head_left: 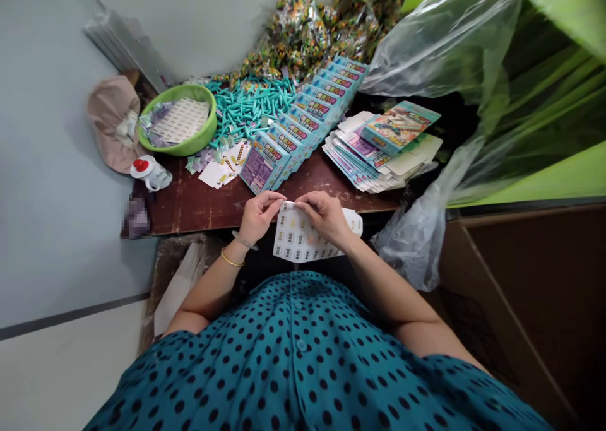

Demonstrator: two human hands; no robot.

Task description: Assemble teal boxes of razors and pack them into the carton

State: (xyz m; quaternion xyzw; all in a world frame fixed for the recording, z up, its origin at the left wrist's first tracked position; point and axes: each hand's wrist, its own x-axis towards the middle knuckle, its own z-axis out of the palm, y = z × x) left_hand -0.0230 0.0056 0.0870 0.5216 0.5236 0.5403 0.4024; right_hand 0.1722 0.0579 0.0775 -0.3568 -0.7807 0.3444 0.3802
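Observation:
A white sheet of round stickers [298, 238] is held in front of me at the table's near edge. My left hand [261, 215] pinches at its upper left corner, thumb against forefinger. With fingers curled over the top edge, my right hand [326, 215] grips the sheet; its thumb and forefinger lie close to the left fingertips. Whether a single sticker sits between the fingertips is too small to tell. Just beyond my hands, a slanting row of blue printed boxes [265, 163] leans across the table.
Flat cartons [353, 159] lie stacked right, one filled box [402, 127] on top. Teal sticks [250, 106] are heaped behind, near a green basin [208, 125], a lidded mug [156, 177] and white cards [215, 173]. Bagged pieces [303, 33] line the wall. Clear plastic [435, 46] hangs right.

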